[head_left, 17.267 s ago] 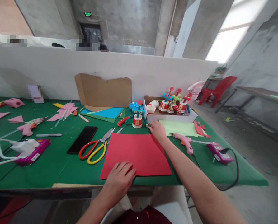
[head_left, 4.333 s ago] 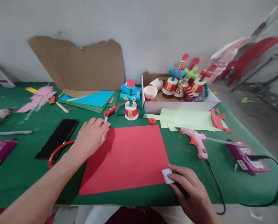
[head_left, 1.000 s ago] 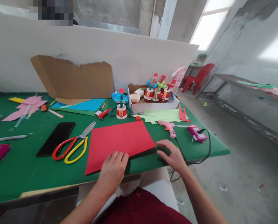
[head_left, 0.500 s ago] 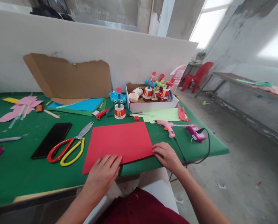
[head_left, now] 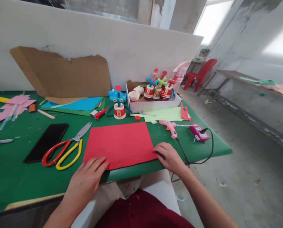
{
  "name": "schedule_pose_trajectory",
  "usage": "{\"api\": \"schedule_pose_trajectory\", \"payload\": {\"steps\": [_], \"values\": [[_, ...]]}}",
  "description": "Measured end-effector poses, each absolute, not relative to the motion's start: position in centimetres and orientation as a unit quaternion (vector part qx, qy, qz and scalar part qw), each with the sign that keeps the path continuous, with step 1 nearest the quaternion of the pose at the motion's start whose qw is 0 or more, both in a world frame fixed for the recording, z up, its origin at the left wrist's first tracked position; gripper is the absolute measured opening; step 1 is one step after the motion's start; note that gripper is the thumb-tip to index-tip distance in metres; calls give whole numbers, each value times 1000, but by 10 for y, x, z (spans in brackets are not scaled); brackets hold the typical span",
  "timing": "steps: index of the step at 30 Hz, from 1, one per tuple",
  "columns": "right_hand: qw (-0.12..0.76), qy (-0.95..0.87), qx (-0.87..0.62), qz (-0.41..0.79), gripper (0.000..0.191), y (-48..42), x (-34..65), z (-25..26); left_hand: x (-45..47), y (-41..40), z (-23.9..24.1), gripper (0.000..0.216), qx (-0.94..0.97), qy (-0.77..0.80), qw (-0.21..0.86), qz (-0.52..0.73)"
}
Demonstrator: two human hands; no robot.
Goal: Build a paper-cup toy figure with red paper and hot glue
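A red paper sheet [head_left: 118, 144] lies flat on the green tabletop in front of me. My left hand [head_left: 90, 172] rests on its near left corner, fingers stretched flat. At the near right corner, my right hand [head_left: 167, 156] has its fingers curled in on the paper's edge. A small dark patch shows between those fingers; I cannot tell what it is. Scissors [head_left: 68, 145] with one red and one yellow handle lie left of the sheet, blades apart, beside a black phone [head_left: 47, 142]. Right of the sheet is a pink glue gun [head_left: 169, 127].
A paper-cup figure [head_left: 119, 110] stands behind the sheet, near a red cap [head_left: 137, 118]. Similar figures sit in a white box [head_left: 153, 105]. Pale green paper [head_left: 165, 113], blue paper [head_left: 86, 104] and cardboard [head_left: 72, 76] lie around. The glue gun's cord runs to a purple power block [head_left: 199, 133].
My left hand has slid left along the sheet's near edge to its corner. My right hand stays at the right corner, its fingers more curled. The view has shifted slightly.
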State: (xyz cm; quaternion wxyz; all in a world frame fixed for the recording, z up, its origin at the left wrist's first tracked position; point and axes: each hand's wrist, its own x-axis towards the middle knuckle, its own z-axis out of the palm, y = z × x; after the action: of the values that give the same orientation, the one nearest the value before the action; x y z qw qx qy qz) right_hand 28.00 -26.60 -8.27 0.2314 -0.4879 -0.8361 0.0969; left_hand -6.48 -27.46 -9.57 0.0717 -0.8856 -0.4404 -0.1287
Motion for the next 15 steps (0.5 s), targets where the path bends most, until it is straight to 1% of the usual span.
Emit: {"api": "schedule_pose_trajectory", "payload": {"steps": [10, 15], "values": [[221, -838, -491, 93, 22, -265, 279, -84, -67, -274, -98, 43, -883, -447, 59, -131], [244, -830, -493, 94, 18, -264, 278, -88, -70, -272, -98, 40, -884, -443, 24, -145]]}}
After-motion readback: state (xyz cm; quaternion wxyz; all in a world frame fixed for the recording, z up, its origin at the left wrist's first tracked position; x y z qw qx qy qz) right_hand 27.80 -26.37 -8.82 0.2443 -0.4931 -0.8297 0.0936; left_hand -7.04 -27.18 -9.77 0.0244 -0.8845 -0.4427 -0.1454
